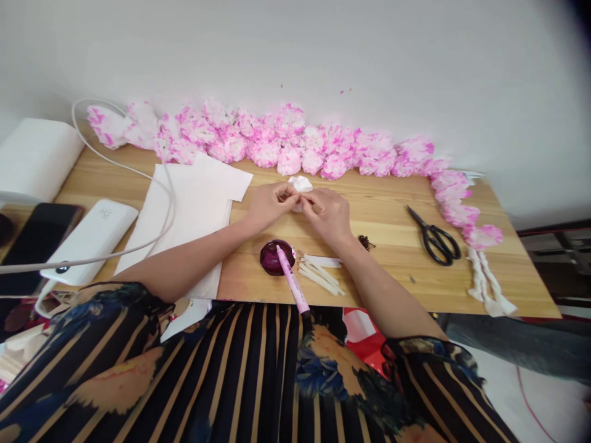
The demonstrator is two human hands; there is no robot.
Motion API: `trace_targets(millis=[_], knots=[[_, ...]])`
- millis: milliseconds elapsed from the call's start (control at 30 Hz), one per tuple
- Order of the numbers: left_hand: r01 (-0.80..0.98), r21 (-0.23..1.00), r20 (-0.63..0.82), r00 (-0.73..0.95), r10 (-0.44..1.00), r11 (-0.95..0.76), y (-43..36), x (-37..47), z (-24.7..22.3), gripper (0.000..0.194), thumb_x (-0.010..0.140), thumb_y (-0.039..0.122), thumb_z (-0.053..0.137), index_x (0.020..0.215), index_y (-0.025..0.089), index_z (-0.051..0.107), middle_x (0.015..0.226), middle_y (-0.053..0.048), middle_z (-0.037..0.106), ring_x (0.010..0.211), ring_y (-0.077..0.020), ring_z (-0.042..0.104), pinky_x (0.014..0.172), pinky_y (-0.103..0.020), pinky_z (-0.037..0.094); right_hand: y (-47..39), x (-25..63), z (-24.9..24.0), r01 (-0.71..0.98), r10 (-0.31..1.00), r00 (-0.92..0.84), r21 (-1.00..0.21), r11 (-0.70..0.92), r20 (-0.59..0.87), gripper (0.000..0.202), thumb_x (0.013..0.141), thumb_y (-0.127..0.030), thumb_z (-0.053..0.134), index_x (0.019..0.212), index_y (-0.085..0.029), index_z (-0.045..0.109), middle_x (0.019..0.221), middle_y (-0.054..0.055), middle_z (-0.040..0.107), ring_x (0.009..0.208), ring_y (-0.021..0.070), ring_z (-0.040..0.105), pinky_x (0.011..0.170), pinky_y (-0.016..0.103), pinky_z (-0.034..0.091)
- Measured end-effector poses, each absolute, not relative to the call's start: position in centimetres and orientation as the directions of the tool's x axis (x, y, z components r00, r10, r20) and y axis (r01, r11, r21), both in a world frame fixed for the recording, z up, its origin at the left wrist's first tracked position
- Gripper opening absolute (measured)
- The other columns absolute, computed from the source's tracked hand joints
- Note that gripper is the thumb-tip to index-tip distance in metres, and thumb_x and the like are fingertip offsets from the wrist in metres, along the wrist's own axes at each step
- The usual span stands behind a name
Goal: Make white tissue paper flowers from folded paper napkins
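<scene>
So you've got both hands up in the middle of the bench [388,203], with the small, crumpled white paper piece [301,183] between them, just in front of the long row of crumpled pink-and-white paper flowers [289,161]. Your left hand [272,206] has thumb and index fingers pressed together on the near edge of it, and your right hand [329,215] pinches right beside that, fingertips nearly meeting. My guess is the grip is that low so the ruffled top sticks up free and doesn't get squashed, though I can't tell exactly how each fingertip sits on the underside. Your forearms come in from either side, which leaves the round, dark purple dish [270,258] in the gap, and the pink marker pen [293,286] leans on it with its pale tip over the dish, probably so any color lands there instead of on the wood. The thin off-white sticks [321,277] lie just beside it, near your right forearm. The flat white paper sheets [178,203] are stacked under and past your left arm, which looks like a handy reach, and the black-handled scissors [436,241] lie well off to your right, blades pointing away from you, likely the safer way round. The flowers run along the wall and bend down the right side, I'd say to keep them out of your elbows' way.
</scene>
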State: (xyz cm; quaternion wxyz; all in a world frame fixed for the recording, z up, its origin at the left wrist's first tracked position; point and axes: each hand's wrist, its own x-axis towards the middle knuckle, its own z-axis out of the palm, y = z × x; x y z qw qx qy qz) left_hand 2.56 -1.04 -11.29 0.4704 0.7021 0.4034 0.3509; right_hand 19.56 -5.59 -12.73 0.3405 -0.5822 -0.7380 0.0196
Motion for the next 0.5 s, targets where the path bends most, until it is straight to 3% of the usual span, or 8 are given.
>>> trace_targets(millis=[300,500], knots=[[0.294,0.928,0.095,0.406,0.909,-0.229,-1.17,2.57,-10.61,0.011,0.082,0.022,0.062,0.075,0.015,0.064,0.070,0.000,0.066,0.063,-0.0095,0.053,0.061,-0.022,0.038,-5.42,19.53,-12.21,0.704,0.922,0.012,-0.658,0.267,0.386,0.022,0.090,-0.025,0.059,0.090,-0.022,0.081,0.087,0.004,0.079,0.079,0.0211,0.070,0.074,0.032,0.049],[0.259,0.941,0.091,0.430,0.898,-0.219,-1.10,2.44,-10.84,0.016,0.085,0.029,0.063,0.080,0.015,0.070,0.077,-0.002,0.072,0.067,-0.0108,0.057,0.064,-0.023,0.041,-5.37,19.67,-12.31,0.719,0.918,-0.004,-0.637,0.278,0.397,0.025,0.092,-0.027,0.058,0.096,-0.022,0.082,0.090,0.006,0.080,0.082,0.0222,0.071,0.076,0.033,0.050]])
